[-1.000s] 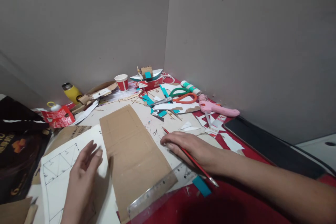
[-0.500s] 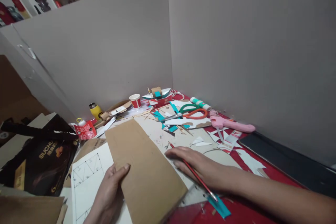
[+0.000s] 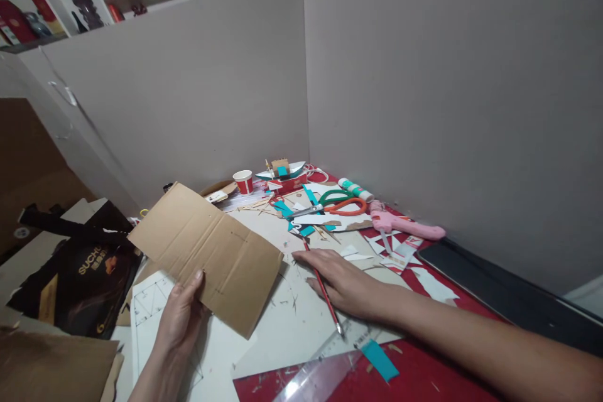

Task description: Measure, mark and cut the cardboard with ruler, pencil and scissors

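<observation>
My left hand (image 3: 181, 311) grips a brown cardboard piece (image 3: 230, 264) by its lower edge, thumb on top and the other fingers beneath. Fold creases and a few pencil marks show on the cardboard, which is tilted above the table. To the right, my right hand (image 3: 342, 279) rests low over a pale board (image 3: 273, 348), with a red pencil (image 3: 325, 292) lodged between its fingers. The pencil's metal end points toward me. Partly under the left arm lies a white sheet with a drawn truss pattern (image 3: 146, 308). A clear ruler (image 3: 325, 358) lies near the right hand.
Behind the hands lie scissors (image 3: 346, 205), a pink glue gun (image 3: 400, 221), a glue tube (image 3: 355, 189), paper scraps, a paper cup (image 3: 243, 181) and a model boat (image 3: 281, 169). A black box (image 3: 80, 270) stands left; a dark flat device (image 3: 499, 282) lies right.
My left hand has turned and lifted the cardboard leftward, so a creased, marked face shows and the ruler is uncovered. My right hand has shifted slightly, the pencil now steeper in the view.
</observation>
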Action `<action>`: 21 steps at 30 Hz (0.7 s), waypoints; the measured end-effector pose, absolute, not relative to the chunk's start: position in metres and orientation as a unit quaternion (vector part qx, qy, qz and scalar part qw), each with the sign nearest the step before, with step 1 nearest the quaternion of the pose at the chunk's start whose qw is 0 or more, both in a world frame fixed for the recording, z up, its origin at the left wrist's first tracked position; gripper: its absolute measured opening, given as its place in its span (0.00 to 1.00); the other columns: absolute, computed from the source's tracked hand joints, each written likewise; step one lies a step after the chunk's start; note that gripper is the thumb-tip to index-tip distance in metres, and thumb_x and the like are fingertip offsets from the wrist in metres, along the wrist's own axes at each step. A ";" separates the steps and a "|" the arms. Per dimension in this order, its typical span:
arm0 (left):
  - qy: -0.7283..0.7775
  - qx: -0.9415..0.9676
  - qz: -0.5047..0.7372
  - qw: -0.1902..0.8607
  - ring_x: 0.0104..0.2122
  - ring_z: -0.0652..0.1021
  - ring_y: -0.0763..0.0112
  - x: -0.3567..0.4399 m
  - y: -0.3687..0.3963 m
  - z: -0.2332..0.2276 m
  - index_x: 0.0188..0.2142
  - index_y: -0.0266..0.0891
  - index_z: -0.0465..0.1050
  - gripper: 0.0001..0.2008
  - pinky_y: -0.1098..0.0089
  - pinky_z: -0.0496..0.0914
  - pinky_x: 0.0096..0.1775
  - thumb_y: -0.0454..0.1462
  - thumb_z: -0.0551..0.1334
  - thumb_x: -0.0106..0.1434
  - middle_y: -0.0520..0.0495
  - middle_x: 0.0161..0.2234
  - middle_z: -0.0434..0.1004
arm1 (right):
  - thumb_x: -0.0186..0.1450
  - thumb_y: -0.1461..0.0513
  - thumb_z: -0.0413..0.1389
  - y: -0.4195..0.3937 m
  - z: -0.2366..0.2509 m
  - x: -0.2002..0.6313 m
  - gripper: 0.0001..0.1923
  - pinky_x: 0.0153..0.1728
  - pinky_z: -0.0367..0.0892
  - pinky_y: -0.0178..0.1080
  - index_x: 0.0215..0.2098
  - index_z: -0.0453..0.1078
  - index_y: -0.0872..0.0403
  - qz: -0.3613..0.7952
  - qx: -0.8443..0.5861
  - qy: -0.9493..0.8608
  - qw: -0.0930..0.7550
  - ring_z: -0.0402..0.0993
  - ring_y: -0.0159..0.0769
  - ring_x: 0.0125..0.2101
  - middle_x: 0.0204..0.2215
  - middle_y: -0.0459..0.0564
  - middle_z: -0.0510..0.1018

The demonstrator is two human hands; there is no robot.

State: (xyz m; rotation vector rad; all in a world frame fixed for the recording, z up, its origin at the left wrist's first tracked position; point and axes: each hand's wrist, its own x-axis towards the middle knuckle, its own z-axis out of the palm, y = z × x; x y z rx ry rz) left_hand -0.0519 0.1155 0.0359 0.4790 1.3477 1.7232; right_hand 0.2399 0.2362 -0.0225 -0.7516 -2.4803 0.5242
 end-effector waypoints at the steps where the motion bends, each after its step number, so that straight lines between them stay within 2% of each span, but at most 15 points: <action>1: 0.541 0.195 0.691 0.439 0.30 0.83 0.66 -0.051 0.116 0.036 0.35 0.34 0.77 0.04 0.74 0.77 0.28 0.28 0.67 0.59 0.43 0.33 0.84 | 0.67 0.64 0.49 0.235 -0.022 0.239 0.25 0.55 0.69 0.53 0.62 0.64 0.59 0.188 -0.276 -0.911 0.244 0.72 0.50 0.54 0.54 0.65 0.75; 8: 0.541 0.211 0.686 0.438 0.29 0.82 0.67 -0.049 0.115 0.037 0.38 0.35 0.78 0.08 0.73 0.76 0.27 0.28 0.68 0.58 0.45 0.34 0.84 | 0.67 0.65 0.49 0.240 -0.026 0.236 0.29 0.59 0.64 0.55 0.66 0.58 0.60 0.166 -0.263 -0.917 0.249 0.67 0.50 0.60 0.61 0.65 0.70; 10: 0.541 0.214 0.685 0.439 0.25 0.81 0.69 -0.049 0.115 0.036 0.37 0.34 0.78 0.07 0.75 0.75 0.24 0.28 0.68 0.58 0.46 0.31 0.83 | 0.66 0.67 0.48 0.241 -0.026 0.237 0.30 0.59 0.64 0.55 0.67 0.58 0.60 0.162 -0.247 -0.922 0.252 0.67 0.49 0.59 0.60 0.65 0.71; 13: 0.540 0.214 0.688 0.435 0.22 0.78 0.72 -0.051 0.117 0.035 0.34 0.34 0.78 0.05 0.78 0.71 0.19 0.28 0.69 0.57 0.48 0.28 0.81 | 0.67 0.66 0.49 0.243 -0.025 0.238 0.28 0.59 0.63 0.54 0.66 0.59 0.59 0.162 -0.234 -0.926 0.250 0.68 0.48 0.58 0.58 0.63 0.73; 16: 0.538 0.212 0.692 0.432 0.22 0.79 0.71 -0.054 0.120 0.035 0.35 0.34 0.78 0.05 0.77 0.71 0.18 0.30 0.69 0.57 0.48 0.30 0.82 | 0.68 0.64 0.52 0.245 -0.023 0.239 0.27 0.59 0.64 0.50 0.65 0.61 0.60 0.160 -0.237 -0.927 0.243 0.69 0.46 0.57 0.56 0.62 0.74; 21: 0.531 0.206 0.700 0.430 0.15 0.72 0.77 -0.063 0.123 0.033 0.32 0.35 0.77 0.02 0.79 0.66 0.12 0.29 0.67 0.58 0.54 0.25 0.78 | 0.67 0.66 0.54 0.244 -0.022 0.238 0.22 0.57 0.66 0.47 0.59 0.67 0.60 0.149 -0.278 -0.917 0.242 0.72 0.43 0.54 0.53 0.61 0.77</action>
